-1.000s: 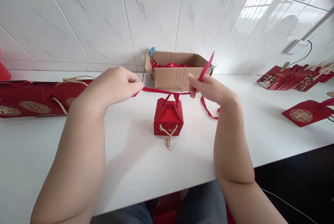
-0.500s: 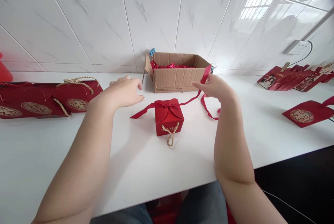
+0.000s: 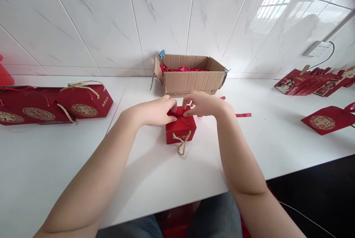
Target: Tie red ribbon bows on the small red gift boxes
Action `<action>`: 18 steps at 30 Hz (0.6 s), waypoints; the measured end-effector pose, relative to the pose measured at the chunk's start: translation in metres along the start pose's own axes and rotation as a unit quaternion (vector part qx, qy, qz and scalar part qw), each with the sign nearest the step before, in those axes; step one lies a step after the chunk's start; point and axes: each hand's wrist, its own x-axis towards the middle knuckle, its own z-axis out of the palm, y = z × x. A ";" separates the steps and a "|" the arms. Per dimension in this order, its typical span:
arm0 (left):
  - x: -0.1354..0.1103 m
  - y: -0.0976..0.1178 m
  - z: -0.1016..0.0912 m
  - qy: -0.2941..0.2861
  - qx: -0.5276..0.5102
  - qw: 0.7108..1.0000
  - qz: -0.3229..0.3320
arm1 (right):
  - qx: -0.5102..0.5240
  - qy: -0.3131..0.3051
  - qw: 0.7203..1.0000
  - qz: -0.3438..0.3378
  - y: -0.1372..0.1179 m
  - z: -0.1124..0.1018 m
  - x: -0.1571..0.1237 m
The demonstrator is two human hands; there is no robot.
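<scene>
A small red gift box (image 3: 180, 131) stands on the white table, with a gold rope handle (image 3: 181, 145) hanging down its front. My left hand (image 3: 161, 110) is at the top left of the box, thumb and finger closed on the red ribbon (image 3: 179, 111). From the right, my right hand (image 3: 202, 104) pinches the same ribbon near the middle of the lid. My fingers hide most of the knot. A loose stretch of ribbon lies on the table to the right, partly behind my right forearm.
Behind the gift box, a cardboard box (image 3: 194, 82) holding red ribbons stands against the tiled wall. Larger red boxes (image 3: 83, 101) with rope handles line the left. Red cards (image 3: 294, 82) and a red tag-shaped piece (image 3: 318, 119) lie at the right.
Both hands have come inward to the top of the gift box. My left hand, open before, now pinches the ribbon. The right ribbon tail has dropped onto the table.
</scene>
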 end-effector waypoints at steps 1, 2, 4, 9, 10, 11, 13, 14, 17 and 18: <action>0.001 0.000 0.000 0.000 0.003 1.000 0.000 | -0.004 0.005 1.000 -0.003 -0.001 0.001 0.001; 0.001 -0.001 0.001 0.002 0.003 1.000 0.001 | -0.004 0.004 1.000 -0.009 -0.001 0.001 0.001; 0.002 -0.001 0.001 0.009 -0.001 1.000 0.005 | 0.007 -0.007 1.000 -0.022 -0.002 0.001 0.001; 0.003 -0.001 0.001 0.012 -0.012 1.000 0.014 | 0.014 -0.022 0.999 -0.031 -0.003 0.001 0.000; 0.002 0.000 0.001 0.011 -0.016 1.000 0.012 | 0.011 -0.023 0.999 -0.031 -0.004 0.001 0.001; 0.002 0.000 0.001 0.010 -0.021 1.000 0.009 | 0.010 -0.026 0.999 -0.031 -0.004 0.001 0.001; 0.002 0.001 0.001 0.011 -0.031 0.999 0.005 | 0.007 -0.032 0.999 -0.029 -0.005 0.002 0.002; 0.001 0.002 0.001 0.011 -0.036 0.999 0.004 | 0.005 -0.033 0.999 -0.028 -0.005 0.002 0.002; 0.001 0.003 0.001 0.015 -0.040 0.999 0.008 | -0.007 -0.022 0.999 -0.025 -0.005 0.004 0.003; 0.001 0.004 0.002 0.017 -0.041 0.999 0.011 | -0.009 -0.019 0.999 -0.026 -0.005 0.004 0.004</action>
